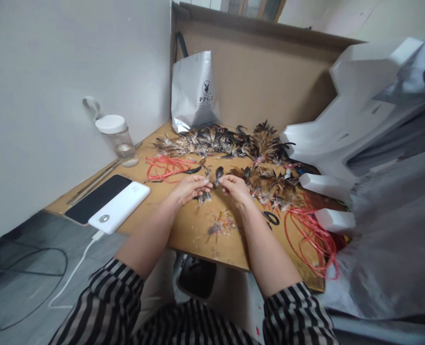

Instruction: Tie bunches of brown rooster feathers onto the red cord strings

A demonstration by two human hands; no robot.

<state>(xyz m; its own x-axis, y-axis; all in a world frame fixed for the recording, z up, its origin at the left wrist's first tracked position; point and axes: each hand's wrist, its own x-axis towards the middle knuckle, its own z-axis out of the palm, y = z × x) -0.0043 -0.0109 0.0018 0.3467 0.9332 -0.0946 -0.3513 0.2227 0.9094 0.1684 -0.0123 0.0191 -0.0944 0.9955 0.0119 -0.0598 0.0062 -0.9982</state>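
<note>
My left hand (pixel 193 188) is closed in a pinch, with a thin pale feather (pixel 207 170) at its fingertips. Close beside it, my right hand (pixel 235 189) pinches a small dark feather (pixel 219 173) that points upward. A greyish tuft of feathers (pixel 203 198) shows just below my left fingers. Brown and black feather bundles (pixel 269 184) lie to the right of my right hand. Behind both hands stretches a long pile of feathers (pixel 215 141). Loose feather scraps (pixel 219 226) are scattered on the table between my forearms.
Red plastic strips lie at left (pixel 164 167) and in a tangle at right (pixel 313 235). Black-handled scissors (pixel 270 218) rest by my right wrist. A phone (pixel 99 199), white power bank (pixel 120 207) and clear bottle (pixel 120 143) stand left. A silver bag (pixel 194 91) and white foam (pixel 313 129) border the table.
</note>
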